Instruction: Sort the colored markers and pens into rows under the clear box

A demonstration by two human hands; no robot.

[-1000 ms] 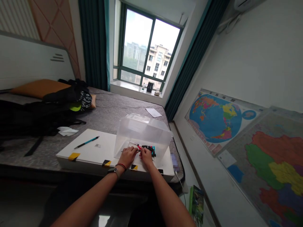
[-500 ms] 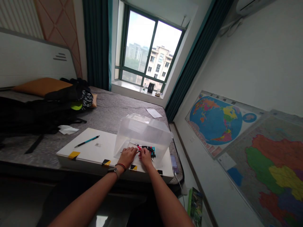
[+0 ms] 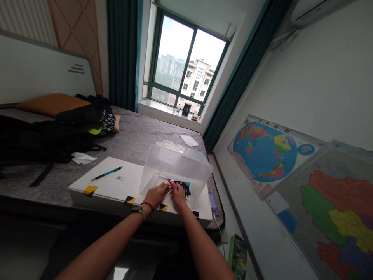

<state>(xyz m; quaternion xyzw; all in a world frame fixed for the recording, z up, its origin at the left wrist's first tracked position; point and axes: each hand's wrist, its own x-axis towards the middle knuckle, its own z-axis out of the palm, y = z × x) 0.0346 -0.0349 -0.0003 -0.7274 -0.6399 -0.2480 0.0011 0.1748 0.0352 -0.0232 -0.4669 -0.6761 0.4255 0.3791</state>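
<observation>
My left hand (image 3: 157, 193) and my right hand (image 3: 178, 192) meet at the open mouth of a clear plastic box (image 3: 177, 165) that lies on its side on a white board (image 3: 116, 182). Both hands pinch a red pen (image 3: 169, 182) between their fingertips. A bundle of black, red and teal pens (image 3: 184, 186) lies inside the box just beyond my right hand. A watch and a red cord sit on my left wrist.
A teal pen (image 3: 106, 173) lies on the board's left part. The board rests on a grey bed (image 3: 140, 136) with black bags (image 3: 43, 136), an orange pillow, crumpled tissue (image 3: 82, 158) and a paper sheet (image 3: 189, 140). Maps (image 3: 265, 149) lean on the right wall.
The hands stay at the box mouth with the red pen; only the camera has shifted slightly, tilting up and left.
</observation>
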